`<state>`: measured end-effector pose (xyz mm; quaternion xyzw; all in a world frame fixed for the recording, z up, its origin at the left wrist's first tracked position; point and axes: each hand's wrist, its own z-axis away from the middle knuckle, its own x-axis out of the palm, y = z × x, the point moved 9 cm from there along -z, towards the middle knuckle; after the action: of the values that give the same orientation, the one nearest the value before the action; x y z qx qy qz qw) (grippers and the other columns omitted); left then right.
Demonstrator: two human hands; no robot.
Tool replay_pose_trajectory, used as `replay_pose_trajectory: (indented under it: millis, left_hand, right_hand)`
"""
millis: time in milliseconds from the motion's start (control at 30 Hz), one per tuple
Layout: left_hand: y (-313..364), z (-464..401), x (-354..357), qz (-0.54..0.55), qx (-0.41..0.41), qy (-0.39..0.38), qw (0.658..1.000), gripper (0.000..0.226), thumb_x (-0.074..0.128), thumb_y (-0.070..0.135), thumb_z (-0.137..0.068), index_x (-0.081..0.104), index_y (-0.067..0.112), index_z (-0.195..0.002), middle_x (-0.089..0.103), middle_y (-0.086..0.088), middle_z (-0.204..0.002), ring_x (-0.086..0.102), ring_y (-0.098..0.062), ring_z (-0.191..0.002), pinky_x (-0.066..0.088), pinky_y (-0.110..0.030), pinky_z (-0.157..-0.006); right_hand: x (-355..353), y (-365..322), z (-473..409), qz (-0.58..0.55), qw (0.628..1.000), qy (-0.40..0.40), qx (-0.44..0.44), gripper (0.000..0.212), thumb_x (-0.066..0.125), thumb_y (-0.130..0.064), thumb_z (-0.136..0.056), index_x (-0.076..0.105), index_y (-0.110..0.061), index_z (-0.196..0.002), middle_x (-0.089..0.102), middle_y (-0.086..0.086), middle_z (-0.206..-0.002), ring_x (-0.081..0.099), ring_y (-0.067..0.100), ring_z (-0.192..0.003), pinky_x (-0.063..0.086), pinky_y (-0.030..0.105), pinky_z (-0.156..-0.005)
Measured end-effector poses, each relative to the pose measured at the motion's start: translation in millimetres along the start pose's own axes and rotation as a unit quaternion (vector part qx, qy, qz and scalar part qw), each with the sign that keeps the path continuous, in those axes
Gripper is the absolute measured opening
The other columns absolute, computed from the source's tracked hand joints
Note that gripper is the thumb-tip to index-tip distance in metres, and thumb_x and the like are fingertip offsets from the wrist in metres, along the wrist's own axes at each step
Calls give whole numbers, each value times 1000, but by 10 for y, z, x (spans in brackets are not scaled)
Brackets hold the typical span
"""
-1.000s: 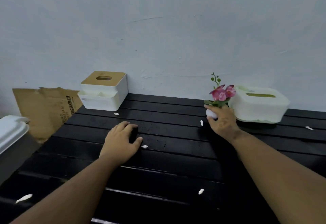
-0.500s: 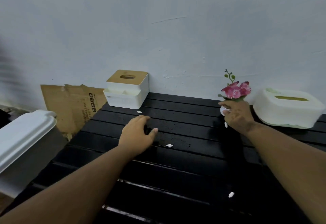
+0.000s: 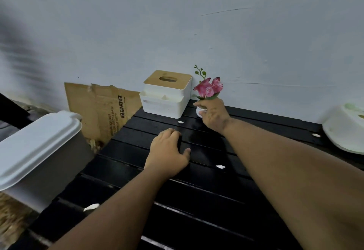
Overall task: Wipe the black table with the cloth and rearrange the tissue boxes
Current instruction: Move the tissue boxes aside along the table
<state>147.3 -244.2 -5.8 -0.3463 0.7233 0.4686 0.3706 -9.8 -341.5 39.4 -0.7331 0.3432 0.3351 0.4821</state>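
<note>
The black desk (image 3: 206,194) is made of long slats with narrow gaps between them, and its back edge stands against the pale wall (image 3: 177,23). The left edge is open; beside it stand a white-lidded bin (image 3: 37,143) and a torn brown cardboard sheet (image 3: 102,108) that leans on the wall. The middle and the near part of the desk are free except for some small white scraps (image 3: 220,167).

The square tissue box (image 3: 166,94) is white plastic with a flat wooden lid and an oval slot; it sits in the back left corner, close to the wall. The rounded tissue box (image 3: 343,131) is white with soft corners, and it lies at the far right, partly cut by the picture edge and well apart from the first.

The left hand (image 3: 168,152) lies on the slats with curled fingers over something dark; if this is the cloth, I cannot tell. The right hand (image 3: 213,115) grips the small white pot (image 3: 201,110) of a pink flower plant (image 3: 208,88), just beside the square tissue box on its right.
</note>
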Motion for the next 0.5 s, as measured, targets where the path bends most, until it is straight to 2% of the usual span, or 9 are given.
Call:
replay_pose_trajectory:
  millis: [33, 100, 133, 167, 233, 267, 333, 500]
  left_hand:
    - [-5, 0, 9, 1, 1, 0, 1000, 51, 57, 52, -81, 53, 20, -120, 51, 3, -126, 44, -19, -122, 35, -36, -106]
    - [3, -6, 17, -4, 4, -2, 1000, 49, 57, 52, -81, 53, 20, -118, 51, 3, -126, 44, -20, -121, 34, -36, -105]
    - [7, -11, 20, -6, 6, -3, 1000, 48, 57, 51, -82, 52, 20, -118, 50, 3, -126, 43, -20, -121, 34, -36, -105]
    - [11, -11, 21, -8, 6, -4, 1000, 48, 57, 51, -82, 52, 20, -118, 50, 2, -126, 43, -20, -122, 34, -35, -105]
    - [12, -8, 18, -10, 4, -7, 1000, 47, 57, 50, -82, 52, 20, -118, 50, 2, -126, 43, -20, -122, 33, -35, -104]
    - [13, -4, 18, -11, 2, -10, 1000, 47, 56, 51, -82, 52, 20, -117, 51, 3, -125, 43, -20, -121, 34, -35, -104]
    - [28, 10, 9, -15, -3, -20, 1000, 48, 52, 53, -81, 52, 20, -117, 51, 4, -123, 45, -20, -119, 35, -35, -103]
    - [113, 42, -60, -32, -23, -52, 998, 47, 56, 49, -85, 52, 20, -123, 52, 2, -127, 45, -21, -121, 36, -37, -103]
  right_hand:
    - [67, -49, -42, 20, 1000, -17, -5, 32, 61, 10, -85, 63, 9, -117, 61, 23, -124, 58, 32, -117, 29, -9, -76]
    - [81, 17, -82, 41, 999, 12, 28, 37, 54, 6, -90, 56, 10, -126, 51, 26, -136, 49, 36, -128, 40, -4, -64]
    - [102, 73, -83, 34, 998, 15, 54, 38, 53, 3, -91, 54, 7, -129, 48, 26, -139, 45, 38, -130, 44, 1, -65]
    - [158, 124, -88, 65, 997, 8, 52, 40, 53, -1, -92, 55, 0, -132, 47, 24, -139, 44, 39, -129, 46, 5, -76]
    - [233, 144, -37, 67, 997, -13, 35, 45, 56, -11, -94, 54, -19, -137, 43, 16, -138, 43, 36, -125, 36, 19, -103]
    - [217, 126, 21, 84, 996, -25, 23, 46, 56, -14, -94, 52, -25, -139, 40, 14, -139, 41, 34, -124, 31, 25, -108]
    - [165, 129, 135, 54, 997, -48, 25, 48, 54, -15, -95, 49, -28, -141, 37, 12, -143, 38, 34, -122, 28, 32, -112]
    - [-264, 272, 660, 51, 994, -86, 40, 50, 58, -26, -94, 46, -29, -142, 50, 13, -136, 41, 34, -128, 28, 39, -113]
